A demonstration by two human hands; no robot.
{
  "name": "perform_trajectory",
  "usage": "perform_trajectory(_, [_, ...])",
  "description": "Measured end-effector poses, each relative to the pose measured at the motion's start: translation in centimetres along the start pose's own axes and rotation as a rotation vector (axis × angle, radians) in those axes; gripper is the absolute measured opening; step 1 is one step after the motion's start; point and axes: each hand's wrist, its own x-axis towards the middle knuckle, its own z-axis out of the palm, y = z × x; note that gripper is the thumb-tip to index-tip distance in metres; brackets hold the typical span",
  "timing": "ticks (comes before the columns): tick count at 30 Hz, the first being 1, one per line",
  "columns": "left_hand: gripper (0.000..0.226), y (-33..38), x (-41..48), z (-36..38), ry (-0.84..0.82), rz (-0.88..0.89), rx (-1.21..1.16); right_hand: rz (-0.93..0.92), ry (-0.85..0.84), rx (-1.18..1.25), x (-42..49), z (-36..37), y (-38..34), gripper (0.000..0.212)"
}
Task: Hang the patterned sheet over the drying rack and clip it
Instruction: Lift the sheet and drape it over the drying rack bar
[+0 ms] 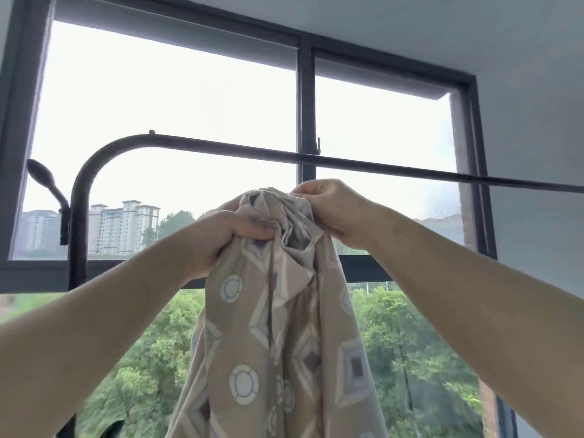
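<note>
A beige patterned sheet [268,327] with white circles and diamond shapes hangs bunched from both my hands in the middle of the view. My left hand [227,235] grips the gathered top from the left. My right hand [331,207] pinches the top edge from the right. The dark metal bar of the drying rack [379,164] runs across just above my hands, curving down into a post on the left. The sheet is below the bar and does not touch it. No clip is visible.
A big dark-framed window [306,99] stands right behind the rack, with trees and tower blocks outside. A dark knobbed arm [47,181] sticks out from the rack's left post. A white wall is at the right.
</note>
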Motion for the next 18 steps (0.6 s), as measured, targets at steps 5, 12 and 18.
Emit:
perform_trajectory(5, [0.028, 0.2, 1.1, -1.5, 0.238, 0.060, 0.060, 0.153, -0.215, 0.202, -1.6, -1.3, 0.5, 0.008])
perform_trajectory(12, [0.030, 1.9, 1.0, -3.2, 0.316, 0.120, 0.082, 0.260, 0.022, -0.175, -2.3, -3.1, -0.1, 0.008])
perform_trajectory(18, [0.031, 3.2, 0.9, -3.4, 0.310, 0.139, 0.158, 0.039, 0.247, -0.225, -1.0, -3.8, -2.1, 0.014])
